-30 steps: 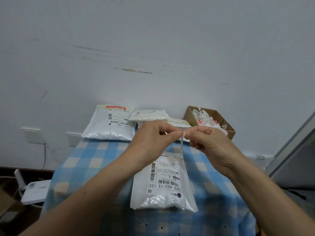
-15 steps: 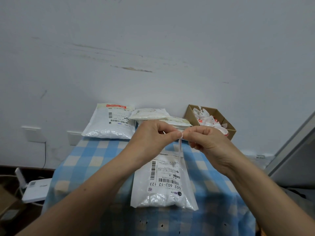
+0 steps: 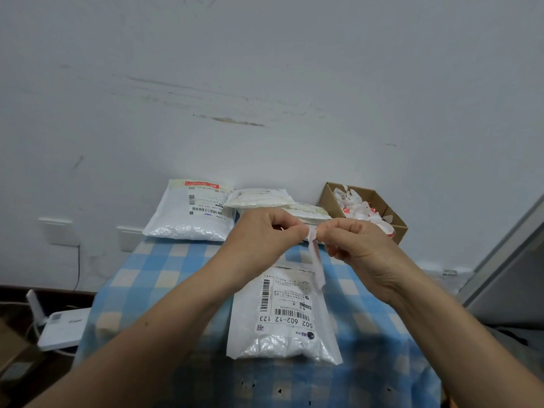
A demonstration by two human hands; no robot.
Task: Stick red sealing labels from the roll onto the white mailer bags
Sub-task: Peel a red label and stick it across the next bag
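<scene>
Pinching tip to tip at mid-frame, left hand (image 3: pixel 259 240) and right hand (image 3: pixel 359 248) hold the top of the label strip (image 3: pixel 316 260), which dangles over the white mailer bag (image 3: pixel 282 319) at lower centre. Peel slowly, I'd say, pulling apart evenly so the sticky face doesn't fold on itself.

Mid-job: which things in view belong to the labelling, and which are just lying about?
Job: left hand and right hand, both pinching the label strip; front mailer bag; back-left bag bearing a red label; stacked bags; cardboard box of paper scraps.
Lying about: white device on the floor; wall sockets; cable.
</scene>
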